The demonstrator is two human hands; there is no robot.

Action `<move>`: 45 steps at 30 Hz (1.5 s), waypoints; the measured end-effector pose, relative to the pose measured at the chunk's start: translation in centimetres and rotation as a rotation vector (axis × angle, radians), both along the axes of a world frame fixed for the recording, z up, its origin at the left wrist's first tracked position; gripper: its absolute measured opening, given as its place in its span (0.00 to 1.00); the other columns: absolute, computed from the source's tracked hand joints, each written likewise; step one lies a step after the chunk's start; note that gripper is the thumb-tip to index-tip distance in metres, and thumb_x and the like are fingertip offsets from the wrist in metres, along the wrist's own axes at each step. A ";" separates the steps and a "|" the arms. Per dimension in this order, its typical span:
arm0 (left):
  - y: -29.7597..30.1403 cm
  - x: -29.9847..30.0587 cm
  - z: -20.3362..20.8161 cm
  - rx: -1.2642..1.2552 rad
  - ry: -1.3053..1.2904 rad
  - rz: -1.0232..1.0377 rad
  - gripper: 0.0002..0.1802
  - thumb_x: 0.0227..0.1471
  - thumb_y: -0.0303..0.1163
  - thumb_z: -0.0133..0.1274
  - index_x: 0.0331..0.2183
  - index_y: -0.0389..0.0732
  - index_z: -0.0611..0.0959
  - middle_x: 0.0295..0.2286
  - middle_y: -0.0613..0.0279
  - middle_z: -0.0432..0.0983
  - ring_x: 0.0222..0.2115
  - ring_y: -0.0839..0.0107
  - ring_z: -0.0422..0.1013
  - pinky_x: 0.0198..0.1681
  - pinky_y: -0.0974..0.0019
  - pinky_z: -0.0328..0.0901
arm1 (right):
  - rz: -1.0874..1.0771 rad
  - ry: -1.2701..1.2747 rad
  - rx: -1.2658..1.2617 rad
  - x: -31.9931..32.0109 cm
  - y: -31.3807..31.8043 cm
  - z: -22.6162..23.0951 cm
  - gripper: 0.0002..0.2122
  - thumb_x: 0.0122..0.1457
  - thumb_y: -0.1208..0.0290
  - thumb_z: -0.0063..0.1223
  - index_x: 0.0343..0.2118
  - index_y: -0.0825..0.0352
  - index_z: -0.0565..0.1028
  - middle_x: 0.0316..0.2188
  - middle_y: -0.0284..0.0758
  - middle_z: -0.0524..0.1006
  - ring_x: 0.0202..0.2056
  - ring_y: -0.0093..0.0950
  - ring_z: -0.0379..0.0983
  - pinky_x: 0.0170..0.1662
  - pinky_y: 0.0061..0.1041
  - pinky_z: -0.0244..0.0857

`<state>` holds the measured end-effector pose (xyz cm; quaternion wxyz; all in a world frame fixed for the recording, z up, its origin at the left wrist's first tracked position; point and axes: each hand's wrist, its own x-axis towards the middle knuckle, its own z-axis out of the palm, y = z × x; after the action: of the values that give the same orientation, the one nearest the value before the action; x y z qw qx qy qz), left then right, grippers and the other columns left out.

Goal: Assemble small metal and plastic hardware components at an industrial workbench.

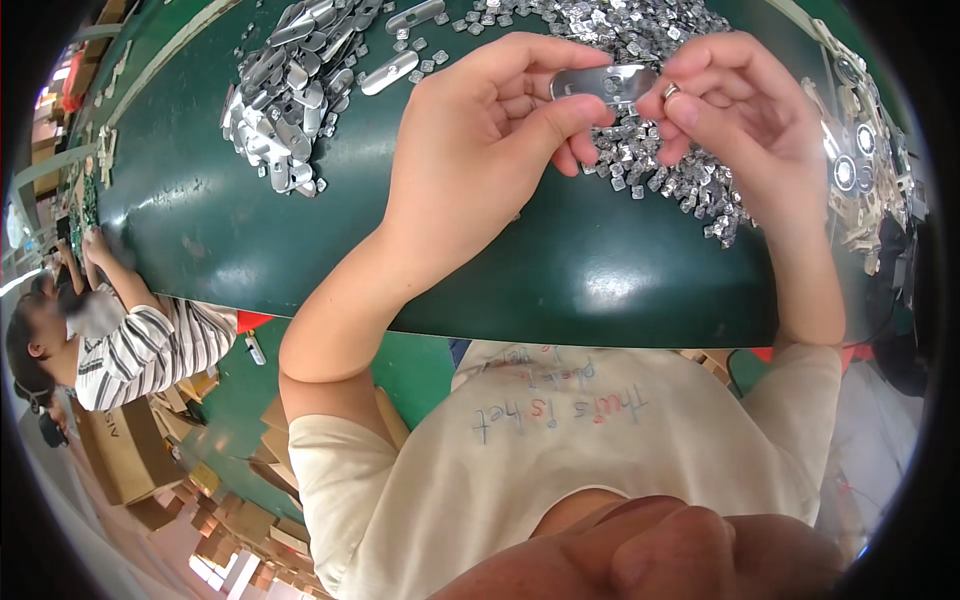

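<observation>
Between thumb and fingers, my left hand (490,130) grips one end of a shiny oblong metal plate (600,84) with rounded ends and a small fitting at its middle. My right hand (735,100) is at the plate's other end, pinching a small metal clip (669,91) between thumb and forefinger. Both hands are raised over a big heap of small square metal clips (640,165) on the green table (480,270). Off to the left lies a pile of similar oblong plates (290,100), with a single plate (390,73) nearer my left hand.
Pale and round parts (860,160) lie along the right side of the table. Another person in a striped shirt (155,350) works at the left. Cardboard boxes (125,450) stand on the floor at the lower left.
</observation>
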<state>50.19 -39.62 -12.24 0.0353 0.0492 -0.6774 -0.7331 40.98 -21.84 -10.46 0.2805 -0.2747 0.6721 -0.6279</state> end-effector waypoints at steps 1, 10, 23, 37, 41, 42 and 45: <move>-0.1 -0.1 0.1 0.007 0.002 -0.004 0.14 0.49 0.20 0.49 0.41 0.32 0.75 0.25 0.58 0.75 0.22 0.79 0.68 0.24 0.77 0.63 | 0.003 -0.001 0.003 0.1 0.0 -0.1 0.08 0.53 0.83 0.47 0.37 0.74 0.69 0.32 0.39 0.74 0.30 0.21 0.70 0.32 0.17 0.65; -0.3 0.1 0.7 0.020 -0.004 -0.044 0.13 0.49 0.18 0.47 0.40 0.32 0.76 0.23 0.60 0.74 0.21 0.80 0.68 0.23 0.79 0.62 | 0.163 1.435 0.013 -0.3 -0.5 -0.1 0.15 0.33 0.86 0.54 0.31 0.75 0.75 0.32 0.43 0.73 0.33 0.37 0.70 0.34 0.30 0.67; 0.1 0.2 0.6 0.114 0.023 -0.054 0.14 0.49 0.19 0.48 0.41 0.32 0.75 0.23 0.63 0.73 0.21 0.80 0.68 0.23 0.79 0.63 | 0.274 1.440 -0.040 -1.4 -0.1 0.1 0.17 0.38 0.81 0.55 0.36 0.73 0.70 0.37 0.45 0.73 0.38 0.42 0.71 0.38 0.35 0.66; -0.8 -1.8 -3.5 0.143 -0.026 0.117 0.11 0.48 0.19 0.50 0.37 0.33 0.73 0.25 0.61 0.74 0.23 0.79 0.70 0.26 0.76 0.66 | -0.129 0.819 0.926 -27.6 -5.3 -5.3 0.24 0.46 0.50 0.54 0.48 0.52 0.69 0.42 0.43 0.73 0.46 0.35 0.68 0.47 0.29 0.61; -0.9 -2.0 -3.1 0.159 -0.015 0.142 0.11 0.48 0.18 0.50 0.36 0.31 0.70 0.24 0.59 0.73 0.23 0.77 0.71 0.26 0.76 0.67 | -0.353 1.010 0.981 -36.1 -10.1 -7.4 0.29 0.47 0.43 0.48 0.54 0.41 0.61 0.51 0.45 0.64 0.59 0.41 0.44 0.58 0.41 0.44; -0.6 -2.4 -3.1 0.180 0.001 0.113 0.11 0.48 0.18 0.50 0.36 0.31 0.70 0.23 0.59 0.73 0.23 0.77 0.71 0.25 0.75 0.67 | -0.426 0.948 0.978 -40.1 -9.4 -9.1 0.29 0.48 0.40 0.44 0.54 0.41 0.61 0.56 0.42 0.58 0.61 0.44 0.39 0.59 0.47 0.34; -0.6 -2.6 -3.2 0.217 -0.018 0.056 0.11 0.48 0.18 0.50 0.36 0.31 0.69 0.26 0.57 0.73 0.24 0.76 0.70 0.27 0.74 0.67 | -0.423 0.787 0.957 -44.1 -10.3 -10.5 0.28 0.49 0.38 0.39 0.54 0.40 0.62 0.56 0.36 0.60 0.61 0.41 0.39 0.58 0.53 0.31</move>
<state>47.56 -40.26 -15.45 0.0442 0.0782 -0.5926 -0.8005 -3.13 -32.11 -20.93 -0.0249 -0.1907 0.9693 -0.1534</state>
